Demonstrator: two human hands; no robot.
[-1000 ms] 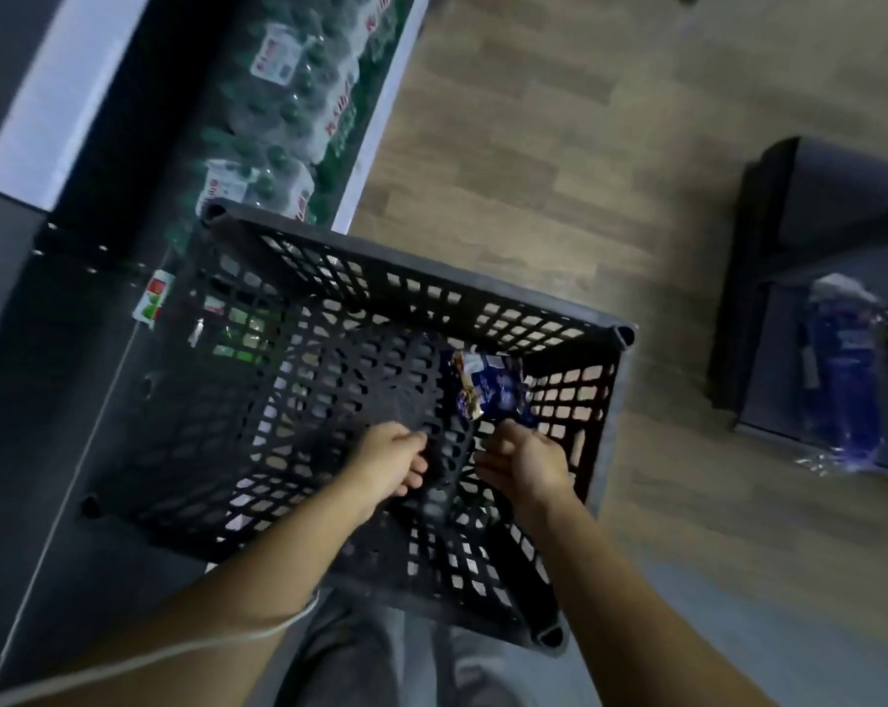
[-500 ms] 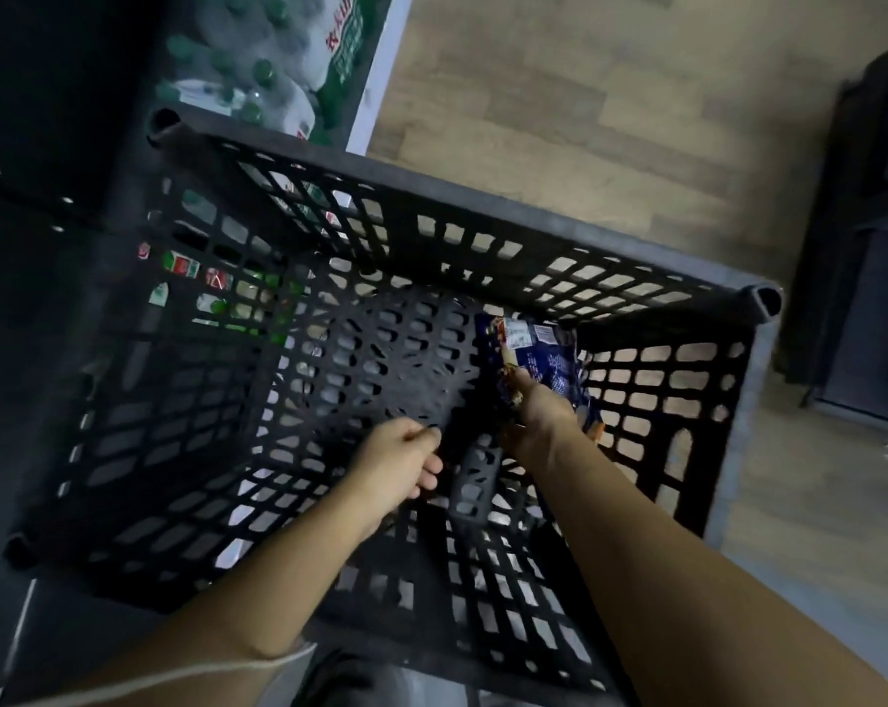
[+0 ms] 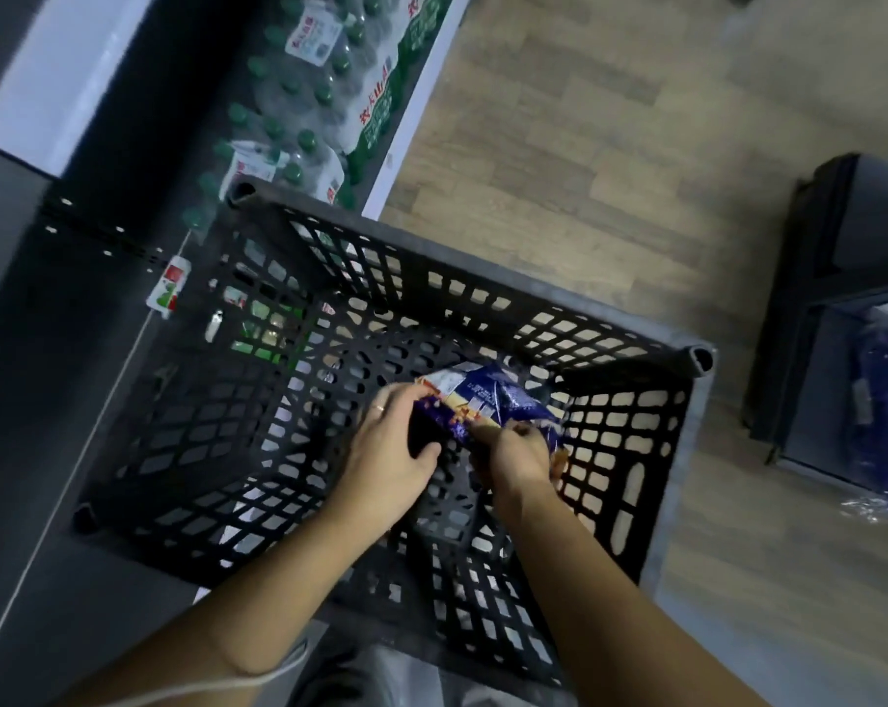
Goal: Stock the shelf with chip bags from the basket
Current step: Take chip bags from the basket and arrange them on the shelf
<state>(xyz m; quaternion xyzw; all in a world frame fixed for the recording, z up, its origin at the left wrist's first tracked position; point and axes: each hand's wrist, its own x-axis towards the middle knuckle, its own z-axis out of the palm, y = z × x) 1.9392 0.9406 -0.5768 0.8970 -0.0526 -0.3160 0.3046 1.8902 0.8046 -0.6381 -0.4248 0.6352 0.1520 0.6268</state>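
A black lattice plastic basket (image 3: 482, 267) stands on the floor below me. Inside it, toward the right wall, is a blue chip bag (image 3: 498, 398) with orange and white print. My left hand (image 3: 390, 446) grips the bag's left end, fingers curled over its top edge. My right hand (image 3: 521, 451) grips the bag's near right side, fingers wrapped round it. Both forearms reach down into the basket. The bag's lower part is hidden behind my hands.
A shelf at the left holds shrink-wrapped packs of green-capped water bottles (image 3: 309, 109). A small red and green price tag (image 3: 169, 290) hangs on the dark shelf edge. Wood-look floor (image 3: 610, 145) lies beyond. A dark bin (image 3: 839, 308) with blue packages stands at the right.
My left hand has moved right onto the chip bag and taken hold of it. My right hand keeps its hold, and the bag now lies between both hands.
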